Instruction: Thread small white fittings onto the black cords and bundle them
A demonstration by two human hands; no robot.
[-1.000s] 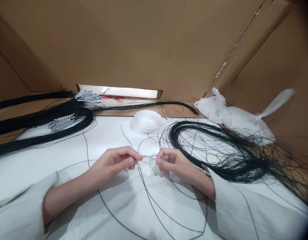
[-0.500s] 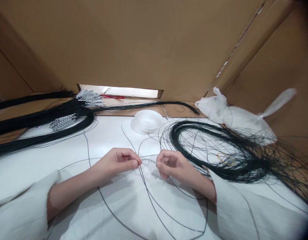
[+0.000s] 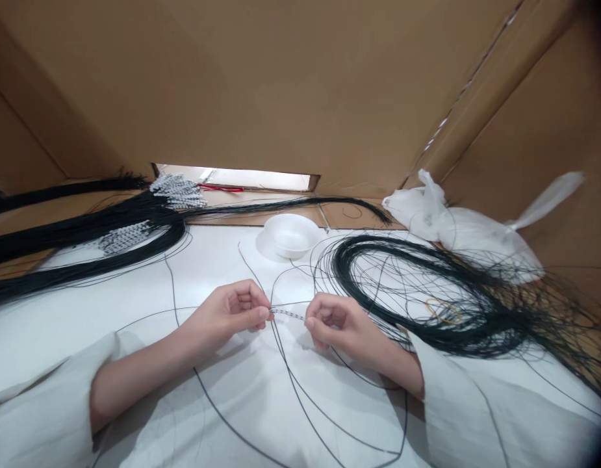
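Between my two hands runs a short black-and-white beaded or braided strip (image 3: 289, 314); I cannot make out which. My left hand (image 3: 242, 310) pinches its left end between thumb and index finger, the other fingers curled. At the strip's right end my right hand (image 3: 332, 320) is closed, thumb against the bent fingers. Thin dark cords (image 3: 286, 364) hang from the left fingertips, crossing the white surface toward me in loops. Other loose strands pass behind both hands. The exact grip points are hidden by the fingertips.
Beyond my hands stands a white bowl (image 3: 291, 235). A coil of dark cord (image 3: 349, 279) lies at right, near a knotted white plastic bag (image 3: 490, 237). Long cord bundles (image 3: 86, 221) with patterned black-and-white pieces (image 3: 176, 190) lie left. Cardboard walls (image 3: 242, 84) enclose the back and sides.
My left hand has shifted slightly left, and a little more of the patterned strip shows between the hands. My right hand has hardly moved.
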